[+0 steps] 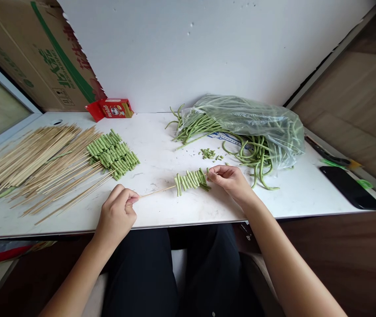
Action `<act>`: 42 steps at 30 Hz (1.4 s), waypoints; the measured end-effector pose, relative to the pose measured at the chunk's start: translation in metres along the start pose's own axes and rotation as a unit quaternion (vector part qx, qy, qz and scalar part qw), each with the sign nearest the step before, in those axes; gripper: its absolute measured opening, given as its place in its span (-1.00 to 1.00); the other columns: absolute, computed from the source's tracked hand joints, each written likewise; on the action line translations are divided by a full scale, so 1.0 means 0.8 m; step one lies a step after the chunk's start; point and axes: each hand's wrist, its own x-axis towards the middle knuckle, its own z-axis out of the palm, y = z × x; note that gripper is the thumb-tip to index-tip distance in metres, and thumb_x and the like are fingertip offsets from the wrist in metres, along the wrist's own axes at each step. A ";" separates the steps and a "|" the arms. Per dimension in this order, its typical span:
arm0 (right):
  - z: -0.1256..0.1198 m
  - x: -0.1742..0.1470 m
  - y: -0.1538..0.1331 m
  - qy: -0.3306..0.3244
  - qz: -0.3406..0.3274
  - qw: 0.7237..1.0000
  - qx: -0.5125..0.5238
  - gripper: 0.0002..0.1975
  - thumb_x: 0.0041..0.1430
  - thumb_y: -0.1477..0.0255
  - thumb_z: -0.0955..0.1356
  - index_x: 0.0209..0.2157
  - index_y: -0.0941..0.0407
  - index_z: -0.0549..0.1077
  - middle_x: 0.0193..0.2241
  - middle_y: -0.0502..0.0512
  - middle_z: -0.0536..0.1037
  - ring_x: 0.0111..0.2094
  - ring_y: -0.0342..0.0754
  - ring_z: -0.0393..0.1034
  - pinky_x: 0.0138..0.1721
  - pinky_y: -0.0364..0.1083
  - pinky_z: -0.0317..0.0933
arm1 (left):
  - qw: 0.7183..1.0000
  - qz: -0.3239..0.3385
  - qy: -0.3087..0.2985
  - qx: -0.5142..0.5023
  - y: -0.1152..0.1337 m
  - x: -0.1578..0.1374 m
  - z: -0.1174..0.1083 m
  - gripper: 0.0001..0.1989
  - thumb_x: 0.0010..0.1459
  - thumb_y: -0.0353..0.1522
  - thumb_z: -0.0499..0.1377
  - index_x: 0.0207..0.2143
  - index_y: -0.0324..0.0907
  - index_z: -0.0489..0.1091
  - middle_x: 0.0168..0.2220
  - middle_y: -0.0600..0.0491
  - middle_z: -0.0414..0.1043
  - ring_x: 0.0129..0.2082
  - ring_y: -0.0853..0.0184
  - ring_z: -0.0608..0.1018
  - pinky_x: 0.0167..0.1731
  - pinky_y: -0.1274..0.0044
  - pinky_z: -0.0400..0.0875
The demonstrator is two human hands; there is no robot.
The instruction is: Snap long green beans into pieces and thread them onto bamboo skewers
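Observation:
My left hand [117, 211] pinches the bare end of a thin wooden skewer [158, 191], held just over the front part of the table. A row of cut green bean pieces [191, 179] is threaded crosswise on the skewer's right part. My right hand [229, 181] is closed at the skewer's right end, thumb and forefinger pinching a short bean piece there; the skewer's tip is hidden by the fingers. Finished-looking skewers of bean pieces [113, 154] lie stacked left of centre, sticks pointing left.
Bare skewers [26, 160] spread over the left side. A clear plastic bag [257, 123] of long beans [201, 123] lies at the back right. Small bean bits [208, 153] lie before it. A red box [117, 108], a cardboard carton [39, 53] and a black phone [351, 187] stand or lie around.

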 end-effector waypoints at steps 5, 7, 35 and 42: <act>0.001 -0.001 0.000 -0.006 -0.003 1.000 -0.007 -0.60 0.07 0.05 0.56 -0.40 0.13 0.60 -0.42 0.08 0.58 -0.37 -0.03 0.39 -0.24 -0.02 0.27 | 1.000 -0.001 -0.001 0.003 0.000 -0.001 -0.001 -0.70 0.16 -0.69 0.03 -0.36 -0.15 0.39 -0.34 0.05 0.39 -0.31 0.31 0.52 -0.27 0.51 0.42; 0.000 -0.001 0.001 -0.010 -0.001 1.000 -0.006 -0.61 0.07 0.06 0.56 -0.40 0.13 0.60 -0.42 0.08 0.58 -0.37 -0.04 0.39 -0.24 -0.03 0.27 | 1.000 -0.001 -0.001 0.003 0.000 -0.001 -0.001 -0.70 0.15 -0.69 0.03 -0.36 -0.14 0.39 -0.34 0.05 0.39 -0.32 0.31 0.52 -0.27 0.51 0.42; -0.008 0.003 0.004 -0.030 -0.016 0.999 0.007 -0.63 0.26 0.09 0.45 -0.39 0.12 0.64 -0.35 0.11 0.63 -0.27 0.00 0.46 -0.10 -0.03 0.30 | 0.999 -0.032 0.018 0.003 -0.001 0.000 0.002 -0.74 0.20 -0.65 0.06 -0.36 -0.15 0.41 -0.34 0.05 0.41 -0.33 0.31 0.54 -0.27 0.49 0.46; -0.006 0.013 0.016 0.053 0.019 0.991 0.122 -0.56 0.23 0.00 0.46 -0.35 0.12 0.66 -0.29 0.20 0.66 -0.22 0.07 0.53 -0.13 0.00 0.40 | 0.998 -0.050 0.017 -0.017 -0.001 -0.001 0.003 -0.72 0.16 -0.68 0.06 -0.36 -0.15 0.40 -0.32 0.04 0.41 -0.30 0.29 0.54 -0.26 0.49 0.46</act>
